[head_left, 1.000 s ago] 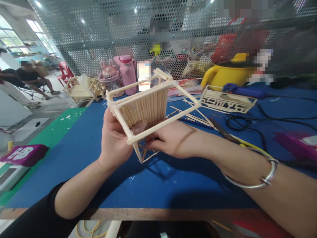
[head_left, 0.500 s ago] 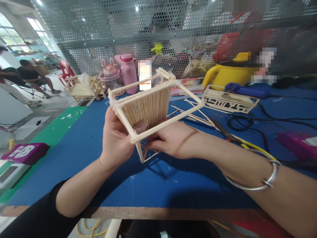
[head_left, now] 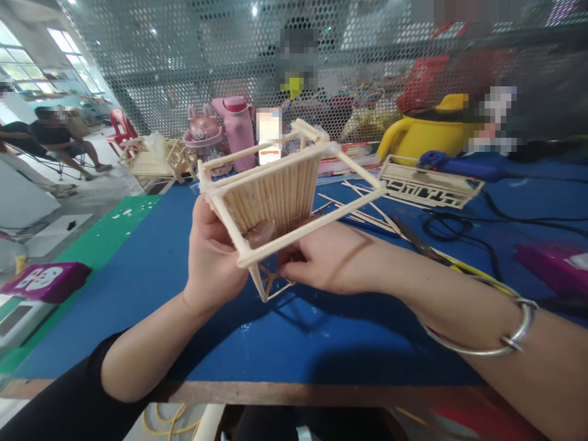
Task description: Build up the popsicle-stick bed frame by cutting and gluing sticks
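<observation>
A small frame of wooden sticks (head_left: pixel 275 190), with a slatted panel inside and whitish glue at its corners, is tilted above the blue table. My left hand (head_left: pixel 211 251) is closed around its left side, the fingertips partly behind the panel. Under the frame's lower rail, my right hand (head_left: pixel 316 257) has its thumb and fingers pressed together near the underside. What those fingers pinch is hidden by the frame. Thin crossed sticks (head_left: pixel 271 282) show below the structure, between the hands.
On the blue table (head_left: pixel 257 349) lie loose sticks (head_left: pixel 353 214), pliers (head_left: pixel 422 248) and a blue glue gun (head_left: pixel 459 165) over another stick piece (head_left: pixel 427 184). Behind stand a lit phone (head_left: pixel 269 135), a pink bottle (head_left: pixel 237 135) and a yellow pot (head_left: pixel 427 138). A purple box (head_left: pixel 46 282) is at left.
The stick frame has shifted and turned very slightly, its right corner moving a little to the right. My right hand has moved slightly right; my left hand keeps its grip.
</observation>
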The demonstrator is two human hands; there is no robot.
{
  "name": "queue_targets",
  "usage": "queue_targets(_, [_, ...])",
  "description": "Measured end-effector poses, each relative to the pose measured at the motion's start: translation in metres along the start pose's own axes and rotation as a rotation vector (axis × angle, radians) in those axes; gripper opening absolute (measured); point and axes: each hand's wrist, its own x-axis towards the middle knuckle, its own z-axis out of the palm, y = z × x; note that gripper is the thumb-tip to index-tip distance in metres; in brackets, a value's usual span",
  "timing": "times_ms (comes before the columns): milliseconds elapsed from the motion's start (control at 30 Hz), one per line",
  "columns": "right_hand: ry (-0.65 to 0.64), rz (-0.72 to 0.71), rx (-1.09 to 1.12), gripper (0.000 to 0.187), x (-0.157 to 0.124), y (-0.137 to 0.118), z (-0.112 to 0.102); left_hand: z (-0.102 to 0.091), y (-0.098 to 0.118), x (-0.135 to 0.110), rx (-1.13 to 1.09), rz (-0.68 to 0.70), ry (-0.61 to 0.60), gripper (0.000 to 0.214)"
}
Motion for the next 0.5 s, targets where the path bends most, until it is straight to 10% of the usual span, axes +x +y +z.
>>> queue_targets(500, [0.013,-0.043,0.111,0.011,0.0015,0.0036,0.0000,0.0003,0.0040,0.0000,0.033,-0.050,-0.014,0.056])
